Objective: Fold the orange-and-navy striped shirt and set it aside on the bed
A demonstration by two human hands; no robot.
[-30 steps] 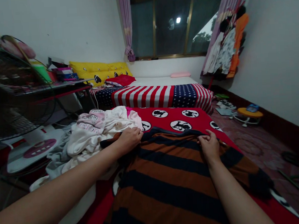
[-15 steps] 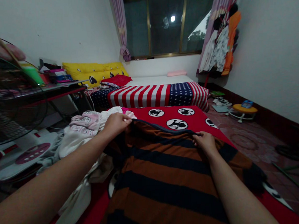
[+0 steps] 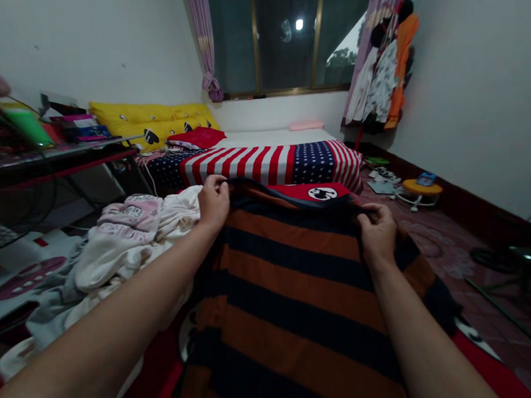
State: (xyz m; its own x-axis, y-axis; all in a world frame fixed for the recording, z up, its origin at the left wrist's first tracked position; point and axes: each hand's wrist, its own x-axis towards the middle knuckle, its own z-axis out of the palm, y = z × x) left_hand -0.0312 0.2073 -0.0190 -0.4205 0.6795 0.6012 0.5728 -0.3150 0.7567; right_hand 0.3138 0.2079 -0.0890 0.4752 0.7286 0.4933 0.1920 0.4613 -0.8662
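Garment (image 3: 294, 282), striped brown and navy, lies over the red spread (image 3: 481, 366), directly in front of the wearer. Change over the last second: the far edge has moved up and forward, away from the wearer, and the hands now stand farther apart. Of the round figure prints beyond that edge, one remains clearly visible; several showed before. In effect, the edge appears to be under control at both ends, with slight sag between.

Left hand (image 3: 213, 202): fingers pinch the left end of the edge. Right hand (image 3: 379, 233): fingers pinch the right end, thumb toward the wearer.

Count, outward from the garment:
- Hands: two, both on the garment.
- Clothes pile (image 3: 114, 252): one, beside the garment on the left; separate pieces cannot be counted.
- Bed (image 3: 261, 138): one, beyond the spread, with one flag-patterned cover (image 3: 240, 164), one long yellow cushion (image 3: 155, 119), one red pillow (image 3: 197, 137) and one pink pillow (image 3: 306, 125).
- Stool (image 3: 417, 188): one, on the floor at right.
- Curtains (image 3: 203, 39): two, flanking the window.
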